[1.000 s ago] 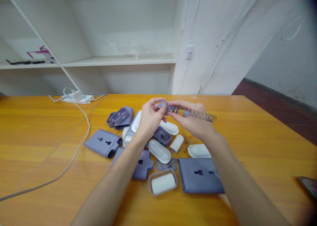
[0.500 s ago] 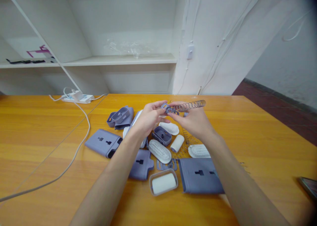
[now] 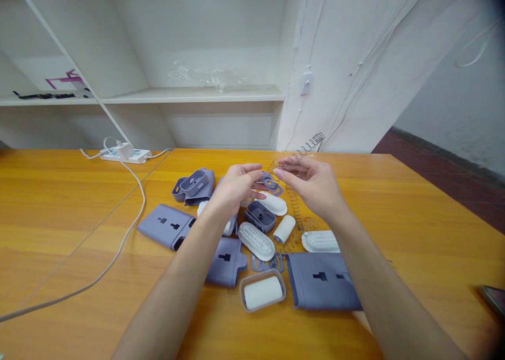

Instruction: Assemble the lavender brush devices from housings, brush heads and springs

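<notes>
My left hand (image 3: 239, 187) is closed on a flat grey-purple plastic plate (image 3: 275, 187) with cut-outs, which slants down to the right. My right hand (image 3: 317, 185) pinches a thin metal coil spring (image 3: 306, 148). The spring stretches up and to the right past the fingers, its lower end close to the plate; whether they join I cannot tell. Below the hands lie a purple oval cup (image 3: 260, 216), white bristled oval pads (image 3: 256, 241), a white roll (image 3: 284, 229) and another loose spring (image 3: 294, 205).
Purple slotted cases lie at left (image 3: 165, 226) and right (image 3: 321, 284). A clear tray (image 3: 243, 303) holds a white block. More oval cups (image 3: 194, 183) sit at upper left. A power strip (image 3: 138, 156) and white cable (image 3: 142, 197) lie on the left; shelves stand behind.
My right hand has drawn slightly away from my left. The spring has swung from nearly level to slanting upward, and the plate has tipped downward to the right.
</notes>
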A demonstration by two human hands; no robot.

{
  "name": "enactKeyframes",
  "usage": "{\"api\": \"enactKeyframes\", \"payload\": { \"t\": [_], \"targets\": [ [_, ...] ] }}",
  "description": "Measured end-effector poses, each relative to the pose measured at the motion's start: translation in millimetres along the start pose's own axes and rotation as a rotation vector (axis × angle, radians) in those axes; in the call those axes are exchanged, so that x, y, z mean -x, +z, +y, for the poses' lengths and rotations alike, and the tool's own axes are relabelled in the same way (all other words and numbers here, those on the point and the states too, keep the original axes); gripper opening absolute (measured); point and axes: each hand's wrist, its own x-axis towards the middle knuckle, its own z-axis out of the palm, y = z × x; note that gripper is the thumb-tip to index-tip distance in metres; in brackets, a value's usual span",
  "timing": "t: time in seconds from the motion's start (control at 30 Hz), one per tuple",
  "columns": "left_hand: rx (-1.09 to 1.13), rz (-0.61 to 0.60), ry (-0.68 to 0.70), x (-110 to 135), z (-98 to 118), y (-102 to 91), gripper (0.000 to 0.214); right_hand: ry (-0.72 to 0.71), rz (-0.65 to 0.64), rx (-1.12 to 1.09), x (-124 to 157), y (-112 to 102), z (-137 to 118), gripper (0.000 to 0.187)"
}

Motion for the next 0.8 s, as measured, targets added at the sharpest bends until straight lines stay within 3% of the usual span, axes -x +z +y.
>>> {"api": "enactKeyframes", "payload": {
  "t": [0.23, 0.37, 0.8],
  "targets": [
    [0.156, -0.213, 0.075, 4, -1, -1.5, 0.054, 0.176, 0.126, -0.267, -1, -4, -11, 0.028],
    [0.139, -0.23, 0.089, 4, 0, -4.1, 0.054, 0.221, 0.135, -0.318, -1, -6, -14, 0.027],
    [0.107, -0.26, 0.165, 4, 4, -9.4, 0.054, 0.112, 0.154, -0.16, 1, -10, -27, 0.034]
  ]
}}
